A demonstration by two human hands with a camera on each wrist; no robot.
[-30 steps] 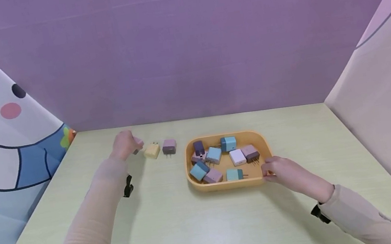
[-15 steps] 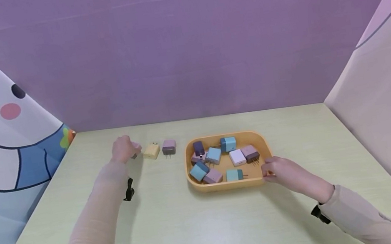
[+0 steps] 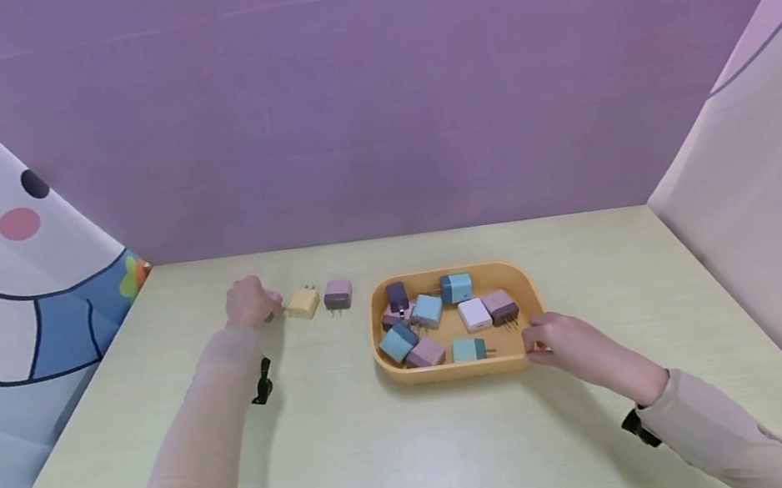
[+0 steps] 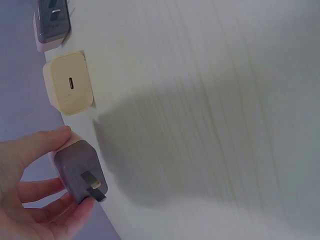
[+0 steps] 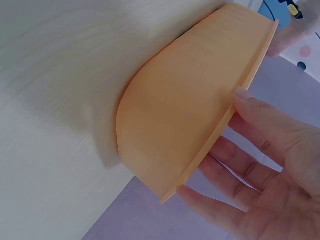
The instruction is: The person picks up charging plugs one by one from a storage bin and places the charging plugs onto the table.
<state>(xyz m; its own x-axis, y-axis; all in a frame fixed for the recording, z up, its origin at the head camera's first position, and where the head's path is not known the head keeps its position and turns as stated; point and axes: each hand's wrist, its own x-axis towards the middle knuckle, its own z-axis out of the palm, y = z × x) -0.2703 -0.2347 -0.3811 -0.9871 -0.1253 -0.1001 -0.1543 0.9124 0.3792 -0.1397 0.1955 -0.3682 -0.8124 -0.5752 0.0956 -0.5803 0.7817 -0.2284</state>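
My left hand (image 3: pixel 246 301) pinches a pink-and-grey charger plug (image 4: pixel 80 167) at the table's back left. Its two flat prongs point away from the fingers in the left wrist view. Just to the right lie a cream charger plug (image 3: pixel 304 302) and then another pink-and-grey charger plug (image 3: pixel 338 295), in a row. My right hand (image 3: pixel 568 342) grips the near right corner of an orange tray (image 3: pixel 455 370); in the right wrist view the thumb lies on the outer side of the rim, with the other fingers across it. Inside the tray are several plugs, blue, pink, white and dark purple.
The pale wooden table (image 3: pixel 423 458) meets a purple backdrop (image 3: pixel 371 112) behind the plugs. Printed cloth panels stand on both sides, with a cartoon figure (image 3: pixel 8 166) on the left one. A dark wrist strap (image 3: pixel 261 381) shows on the left sleeve.
My left hand has moved slightly nearer and lower with the pink-and-grey charger plug, close beside the cream one. The right hand and tray have stayed in place.
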